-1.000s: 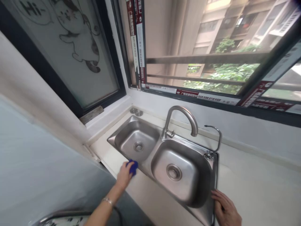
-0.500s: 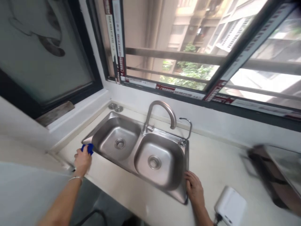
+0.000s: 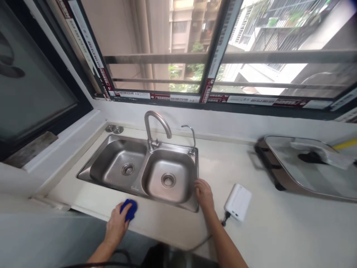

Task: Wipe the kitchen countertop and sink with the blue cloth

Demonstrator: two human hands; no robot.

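Note:
A bunched blue cloth (image 3: 131, 210) is pinched in my left hand (image 3: 115, 223), pressed on the pale countertop (image 3: 156, 219) just in front of the sink. My right hand (image 3: 205, 193) rests at the right edge of the stainless double-bowl sink (image 3: 192, 205). Its fingertips touch the rim, bent slightly and holding nothing that I can see. Both bowls show their drains, and a curved faucet (image 3: 157, 115) rises behind the divider. A thinner spout (image 3: 192, 136) stands at the sink's back right corner.
Right of my right arm lies a white box-shaped device (image 3: 238, 202) with a dark cable plugged in. Farther right stands a brown electric pan (image 3: 273, 163) with a glass lid. Two round metal strainers (image 3: 114, 128) sit at the back left. A window (image 3: 156, 56) spans the rear wall.
My left hand has slid the blue cloth rightward along the front counter, from the sink's left corner. My right hand stays by the sink's right rim. The view has turned right.

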